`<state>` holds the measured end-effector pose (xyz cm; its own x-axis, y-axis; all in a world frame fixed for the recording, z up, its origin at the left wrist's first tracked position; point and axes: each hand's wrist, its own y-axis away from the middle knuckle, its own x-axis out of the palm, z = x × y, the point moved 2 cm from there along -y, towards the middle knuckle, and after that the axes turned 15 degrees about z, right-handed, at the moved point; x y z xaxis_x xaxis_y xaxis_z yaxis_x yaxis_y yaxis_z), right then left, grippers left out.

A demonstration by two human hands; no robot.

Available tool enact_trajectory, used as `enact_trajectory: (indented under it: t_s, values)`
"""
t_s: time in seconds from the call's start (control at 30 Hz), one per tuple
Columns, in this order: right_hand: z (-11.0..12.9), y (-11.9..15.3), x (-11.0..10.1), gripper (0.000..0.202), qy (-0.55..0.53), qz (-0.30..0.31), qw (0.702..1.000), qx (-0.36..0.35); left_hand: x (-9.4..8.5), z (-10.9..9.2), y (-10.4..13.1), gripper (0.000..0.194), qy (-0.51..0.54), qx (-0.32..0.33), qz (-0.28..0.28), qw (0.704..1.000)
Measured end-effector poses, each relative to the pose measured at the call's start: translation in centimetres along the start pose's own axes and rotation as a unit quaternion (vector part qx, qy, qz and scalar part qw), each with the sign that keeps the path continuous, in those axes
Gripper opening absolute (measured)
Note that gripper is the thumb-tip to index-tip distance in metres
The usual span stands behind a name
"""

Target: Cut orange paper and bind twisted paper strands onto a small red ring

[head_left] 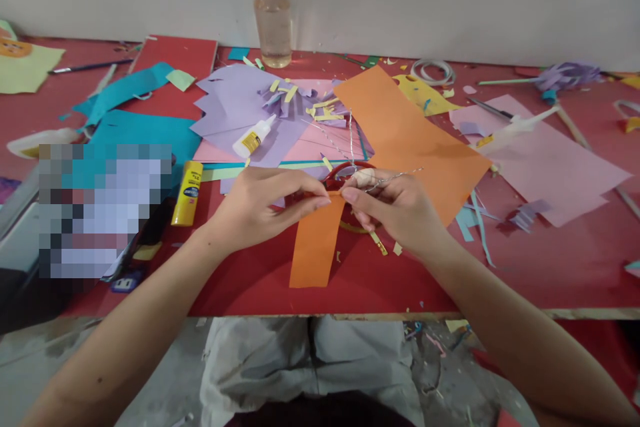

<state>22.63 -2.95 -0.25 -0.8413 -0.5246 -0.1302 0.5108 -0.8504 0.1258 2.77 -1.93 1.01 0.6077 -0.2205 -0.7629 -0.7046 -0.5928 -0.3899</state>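
Note:
Between both hands hangs an orange paper strip [315, 247], its top edge narrowly folded over. My left hand [270, 203] pinches the left end of that fold between thumb and fingertips. The right end is pinched by my right hand [405, 210], whose other fingers curl behind the paper. A thin silvery twisted cord [395, 177] runs by my right fingers; whether they grip it, I cannot tell. Something whitish [363, 177] shows at a right fingertip, unclear in kind. Behind the hands lie red-handled scissors [345, 172], partly hidden. A large orange sheet [410, 133] lies beyond my right hand.
On the red table [240, 287] are a yellow glue stick [187, 193], a small glue bottle [254, 137], purple paper [225, 97], pink paper [545, 153] and scattered scraps. A cup of liquid [273, 30] stands by the wall. A blurred-out device [105, 213] is at left.

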Motion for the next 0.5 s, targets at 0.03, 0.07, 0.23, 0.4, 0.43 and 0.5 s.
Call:
enact_trajectory:
  t_s: [0.03, 0.07, 0.23, 0.4, 0.43, 0.5]
  values:
    - [-0.03, 0.00, 0.01, 0.028, 0.001, -0.003, 1.000, -0.001, 0.06, 0.08, 0.06, 0.003, 0.001, -0.011, -0.003, 1.000]
    - [-0.06, 0.00, 0.02, 0.029, 0.000, -0.005, 1.000, -0.003, 0.12, 0.16, 0.13, 0.001, 0.002, -0.020, -0.004, 1.000]
    - [-0.21, -0.06, 0.05, 0.031, 0.011, -0.012, 1.000, -0.003, 0.38, 0.38, 0.23, 0.006, -0.005, -0.023, 0.011, 1.000]
    - [-0.21, -0.06, 0.14, 0.031, 0.029, -0.025, 0.999, 0.000, 0.62, 0.51, -0.05, 0.008, -0.012, -0.017, 0.023, 1.000]
    - [-0.20, -0.04, 0.17, 0.031, 0.032, -0.024, 0.999, -0.001, 0.65, 0.54, -0.07, 0.007, -0.011, -0.017, 0.025, 0.999]
    - [-0.15, -0.01, 0.22, 0.032, 0.037, -0.021, 0.999, -0.005, 0.70, 0.61, -0.07, 0.007, -0.010, -0.017, 0.032, 0.999]
